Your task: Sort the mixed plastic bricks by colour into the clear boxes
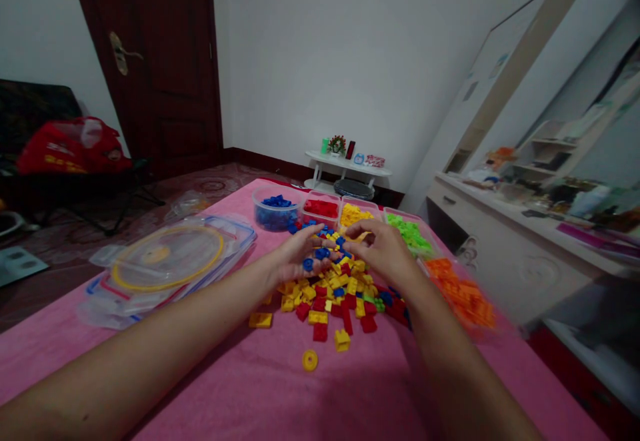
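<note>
My left hand [297, 254] is turned palm up over the pile, with a few small blue toy bricks [321, 253] lying in it, one of them round. Opposite it, my right hand [384, 249] is bent down at the far side of the pile, its thumb and fingers curled towards each other. What sits between those fingertips is too small to make out. Beneath both hands spreads a heap of mixed toy bricks [353, 286], mostly yellow and red with some blue and green. A yellow round piece [310, 360] lies apart near the front.
Behind the heap stand tubs of blue bricks [276, 213], red bricks [321, 208], yellow bricks [354, 214] and green bricks [410, 233]. Orange bricks [460, 292] fill a container at right. Stacked clear lids [170, 258] lie at left on the pink cloth [240, 381].
</note>
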Demonstrator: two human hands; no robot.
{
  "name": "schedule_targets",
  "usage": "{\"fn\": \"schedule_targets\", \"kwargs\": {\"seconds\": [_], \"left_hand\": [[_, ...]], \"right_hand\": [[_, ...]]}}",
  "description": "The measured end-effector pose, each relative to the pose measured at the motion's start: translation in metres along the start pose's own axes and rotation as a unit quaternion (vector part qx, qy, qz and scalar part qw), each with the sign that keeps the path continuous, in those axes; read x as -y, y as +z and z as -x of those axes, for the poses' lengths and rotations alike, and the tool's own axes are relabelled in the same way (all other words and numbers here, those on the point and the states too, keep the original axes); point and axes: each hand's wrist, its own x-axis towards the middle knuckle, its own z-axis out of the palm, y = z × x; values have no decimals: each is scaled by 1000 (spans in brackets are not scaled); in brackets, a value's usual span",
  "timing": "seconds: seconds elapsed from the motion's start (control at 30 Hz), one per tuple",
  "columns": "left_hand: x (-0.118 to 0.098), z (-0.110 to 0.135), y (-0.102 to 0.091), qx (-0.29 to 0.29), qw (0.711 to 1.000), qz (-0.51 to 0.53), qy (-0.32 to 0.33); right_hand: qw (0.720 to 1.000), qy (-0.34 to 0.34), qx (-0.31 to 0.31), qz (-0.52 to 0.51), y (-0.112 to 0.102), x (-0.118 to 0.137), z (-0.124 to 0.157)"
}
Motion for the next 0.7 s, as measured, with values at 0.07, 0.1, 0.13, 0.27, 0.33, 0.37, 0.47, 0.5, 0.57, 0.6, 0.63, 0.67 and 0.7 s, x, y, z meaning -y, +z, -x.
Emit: {"fn": "schedule_targets", "kwargs": {"seconds": [0.07, 0.1, 0.13, 0.27, 0.33, 0.37, 0.47, 0.5, 0.57, 0.6, 0.63, 0.67, 0.7], "left_hand": [[-2, -1, -6, -54, 990, -120, 48], [-2, -2, -10, -78, 972, -206, 86], [-3, -2, -15, -92, 940, -304, 123], [-6, -1, -31, -118, 754, -624, 167], [-7, 3, -34, -120, 698, -691, 146], [-8, 5, -34, -117, 681, -709, 137], [-8, 10, -28, -111, 645, -746, 123], [-7, 11, -26, -114, 634, -755, 122], [-6, 11, -22, -123, 616, -768, 127], [-5, 10, -22, -131, 609, -770, 135], [-5, 9, -21, -142, 605, -769, 149], [-5, 8, -22, -152, 604, -764, 168], [-6, 6, -23, -159, 609, -754, 187]], "right_hand": [[992, 35, 85, 88, -12, -11, 2], [979, 59, 144, 131, -16, -17, 4], [961, 86, 200, 170, -20, -23, 5], [894, 161, 327, 262, -15, -39, 12], [881, 161, 345, 281, -8, -39, 13], [878, 157, 348, 290, -5, -38, 13], [877, 150, 334, 309, -1, -35, 13], [881, 149, 328, 307, -2, -35, 13], [886, 150, 323, 295, -4, -35, 13], [888, 152, 324, 291, -5, -35, 13], [887, 154, 327, 289, -6, -36, 13], [884, 156, 331, 291, -6, -36, 13], [881, 155, 334, 296, -6, -36, 13]]}}
